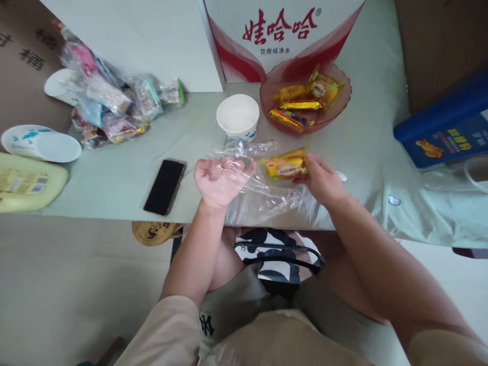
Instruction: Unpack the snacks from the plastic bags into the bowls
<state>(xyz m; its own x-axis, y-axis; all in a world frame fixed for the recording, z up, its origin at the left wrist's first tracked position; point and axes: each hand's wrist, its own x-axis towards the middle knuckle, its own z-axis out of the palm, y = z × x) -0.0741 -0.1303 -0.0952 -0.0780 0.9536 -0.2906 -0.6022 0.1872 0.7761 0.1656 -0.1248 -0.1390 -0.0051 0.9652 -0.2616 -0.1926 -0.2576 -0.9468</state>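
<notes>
My left hand [223,180], palm up with curled fingers, grips a clear plastic bag [274,201] that spreads over the table edge. The film stretches across its fingers and thumb. Between the thumb and fingers of my right hand [324,178] is a yellow wrapped snack packet [285,166], which lies against or inside the bag; I cannot tell which. Just beyond my hands stands a white paper bowl [238,116]. A pinkish glass bowl [267,109] with several yellow snack packets [303,104] is to its right.
A phone [165,186] lies left of my left hand. Bagged small items [114,101], paper cups [41,142] and a pale yellow bottle [30,183] are farther left. A white and red carton [282,40] stands behind; a blue box [446,127] is at right.
</notes>
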